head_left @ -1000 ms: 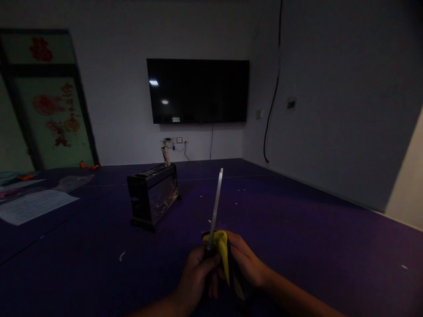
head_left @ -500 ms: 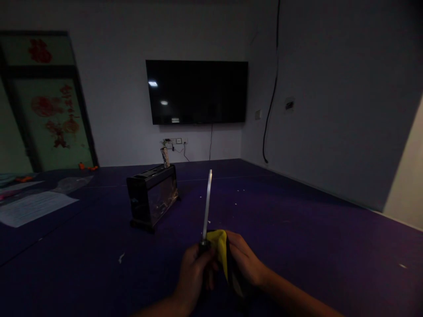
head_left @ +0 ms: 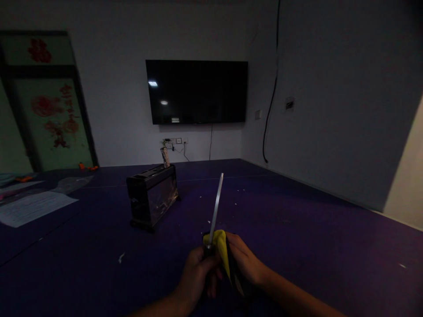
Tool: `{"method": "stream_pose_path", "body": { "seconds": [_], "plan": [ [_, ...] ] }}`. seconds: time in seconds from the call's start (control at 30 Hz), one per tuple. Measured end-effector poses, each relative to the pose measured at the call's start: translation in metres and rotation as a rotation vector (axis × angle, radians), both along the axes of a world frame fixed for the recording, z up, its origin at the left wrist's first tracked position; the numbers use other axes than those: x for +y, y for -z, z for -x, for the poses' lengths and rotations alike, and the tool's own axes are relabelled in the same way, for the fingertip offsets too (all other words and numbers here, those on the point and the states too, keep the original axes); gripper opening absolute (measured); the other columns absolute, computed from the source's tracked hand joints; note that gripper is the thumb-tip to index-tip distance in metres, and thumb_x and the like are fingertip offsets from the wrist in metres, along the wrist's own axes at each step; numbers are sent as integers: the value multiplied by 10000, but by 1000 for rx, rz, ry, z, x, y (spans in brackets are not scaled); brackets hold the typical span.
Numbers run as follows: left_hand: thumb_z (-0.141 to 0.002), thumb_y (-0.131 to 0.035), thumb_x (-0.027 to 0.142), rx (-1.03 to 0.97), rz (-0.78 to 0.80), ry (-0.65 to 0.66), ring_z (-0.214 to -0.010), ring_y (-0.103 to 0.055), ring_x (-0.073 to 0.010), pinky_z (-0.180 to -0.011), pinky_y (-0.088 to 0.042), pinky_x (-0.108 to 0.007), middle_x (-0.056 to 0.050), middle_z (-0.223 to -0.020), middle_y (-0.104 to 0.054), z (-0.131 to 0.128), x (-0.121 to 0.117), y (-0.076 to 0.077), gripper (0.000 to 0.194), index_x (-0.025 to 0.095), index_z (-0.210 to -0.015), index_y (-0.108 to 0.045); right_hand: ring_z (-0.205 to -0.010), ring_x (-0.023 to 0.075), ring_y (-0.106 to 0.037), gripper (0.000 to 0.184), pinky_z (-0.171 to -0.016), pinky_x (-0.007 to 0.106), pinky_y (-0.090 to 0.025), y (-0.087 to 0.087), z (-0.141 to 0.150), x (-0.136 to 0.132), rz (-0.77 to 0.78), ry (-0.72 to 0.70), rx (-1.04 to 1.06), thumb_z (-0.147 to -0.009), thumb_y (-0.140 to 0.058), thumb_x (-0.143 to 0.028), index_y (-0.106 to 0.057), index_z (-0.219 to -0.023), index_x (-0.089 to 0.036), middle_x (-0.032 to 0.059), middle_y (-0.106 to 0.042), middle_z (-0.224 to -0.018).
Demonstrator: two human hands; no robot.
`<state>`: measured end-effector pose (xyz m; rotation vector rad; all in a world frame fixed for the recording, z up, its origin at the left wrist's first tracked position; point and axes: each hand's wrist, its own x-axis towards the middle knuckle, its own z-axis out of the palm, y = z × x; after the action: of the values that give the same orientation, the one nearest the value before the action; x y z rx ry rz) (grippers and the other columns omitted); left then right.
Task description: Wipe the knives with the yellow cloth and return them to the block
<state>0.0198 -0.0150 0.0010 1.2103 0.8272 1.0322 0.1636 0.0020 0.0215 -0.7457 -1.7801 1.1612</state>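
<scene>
My left hand (head_left: 194, 275) is closed round the dark handle of a screwdriver (head_left: 216, 209). Its long bare metal shaft points up and away, leaning to the right, and the fine shape of the tip is hard to make out. Close beside it, my right hand (head_left: 246, 259) grips a yellow and black cloth (head_left: 222, 246). A fold of the cloth lies against the base of the shaft, next to the left thumb. Dim light and the fingers hide much of the handle and of the cloth's lower part.
A black heater-like box (head_left: 153, 196) stands on the purple floor (head_left: 280, 246), with a small patterned vase (head_left: 165, 157) on top. Papers (head_left: 38, 207) lie to the left. A television (head_left: 198, 92) hangs on the far wall; a black cable (head_left: 271, 105) dangles at the right wall.
The screwdriver has tilted to the right, its tip shifting right and slightly down. Its base now sits closer against the yellow cloth. My right hand has hardly moved.
</scene>
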Motion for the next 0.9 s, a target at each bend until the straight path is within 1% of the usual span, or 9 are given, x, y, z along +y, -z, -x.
{"method": "stream_pose_path", "body": {
  "seconds": [0.1, 0.2, 0.3, 0.4, 0.53, 0.63, 0.73, 0.9],
  "plan": [
    [-693, -538, 464, -12, -2, 61, -273, -429, -86, -278, -231, -179, -26, -435, -523, 1, 0, 1, 387, 102, -556, -547, -766, 201, -585, 381, -697, 333, -485, 2, -1, 0, 22, 21, 10, -827, -384, -428, -601, -981, -156, 55, -615, -789],
    [-688, -545, 453, -21, -4, 46, -265, -419, -87, -277, -238, -180, -17, -411, -504, 1, 0, 1, 375, 102, -556, -548, -814, 217, -575, 389, -730, 354, -476, 0, -1, -2, 13, 48, 9, -813, -401, -443, -603, -987, -160, 60, -607, -812],
    [-679, -556, 451, -30, -5, 6, -255, -403, -82, -275, -233, -179, -4, -398, -489, 0, -1, -1, 365, 110, -552, -537, -798, 208, -575, 390, -717, 345, -480, -3, 0, -3, -7, 44, 2, -823, -378, -445, -607, -979, -171, 57, -608, -821],
    [-673, -568, 451, -36, -15, -30, -257, -396, -74, -276, -231, -177, 0, -419, -500, -1, -2, -1, 352, 114, -574, -535, -787, 199, -575, 378, -719, 329, -477, -5, 1, -3, -64, 30, -1, -828, -365, -431, -614, -951, -174, 57, -614, -833],
    [-679, -557, 471, -64, -20, -99, -274, -395, -72, -290, -242, -179, 19, -422, -485, 0, -3, 1, 352, 124, -620, -539, -730, 187, -572, 361, -671, 307, -480, -7, 3, -2, -107, 18, -11, -836, -353, -395, -613, -919, -158, 47, -612, -770],
    [-677, -544, 501, -88, -41, -149, -304, -409, -76, -312, -261, -188, 14, -447, -494, 2, -2, 2, 377, 127, -624, -536, -665, 171, -560, 355, -633, 288, -476, -9, 4, -3, -83, 2, 2, -847, -346, -384, -610, -907, -154, 35, -601, -700],
    [-674, -550, 510, -93, -86, -189, -352, -436, -84, -348, -288, -200, 3, -495, -520, 2, -3, -1, 384, 128, -650, -540, -591, 153, -540, 358, -574, 270, -468, -9, 4, -3, -38, -39, 28, -853, -346, -388, -604, -890, -143, 24, -581, -644],
    [-686, -566, 502, -28, -124, -225, -422, -464, -88, -420, -334, -206, 9, -535, -521, 2, -3, -5, 378, 125, -720, -556, -603, 161, -554, 329, -582, 277, -469, -10, 2, -2, -54, -1, 41, -855, -350, -367, -599, -879, -153, 24, -590, -649]
  ]
}}
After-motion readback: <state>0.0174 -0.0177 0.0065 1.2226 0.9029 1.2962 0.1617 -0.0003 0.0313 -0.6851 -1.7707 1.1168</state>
